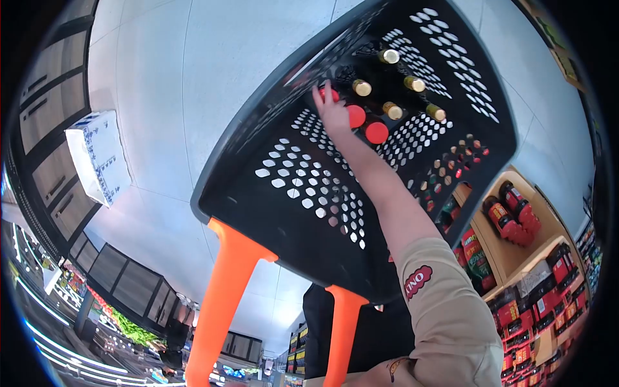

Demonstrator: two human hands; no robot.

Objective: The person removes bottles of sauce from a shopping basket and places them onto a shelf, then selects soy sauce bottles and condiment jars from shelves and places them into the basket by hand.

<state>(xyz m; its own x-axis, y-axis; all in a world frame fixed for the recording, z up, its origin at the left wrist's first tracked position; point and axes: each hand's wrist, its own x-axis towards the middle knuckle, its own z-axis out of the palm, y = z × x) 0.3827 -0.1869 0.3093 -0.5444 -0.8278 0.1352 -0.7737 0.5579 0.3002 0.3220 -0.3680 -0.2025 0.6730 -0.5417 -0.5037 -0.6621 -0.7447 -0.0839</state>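
Note:
My right hand (333,113) reaches down into a dark grey shopping basket (258,206) with perforated walls. Its fingers are curled around the red lid (331,95) of a jar whose body is hidden below. Close beside it stand two more containers with red lids, one jar (356,116) and another jar (376,133). Several dark bottles with gold caps (393,110) stand upright behind them in the same basket. My left hand is out of view.
Orange handles (232,277) rise from the basket's near end. Wooden shelves (535,258) with red-labelled jars and packets are at the right. A white box with blue print (100,158) sits on the pale floor (155,77) at left, near dark cabinets (55,90).

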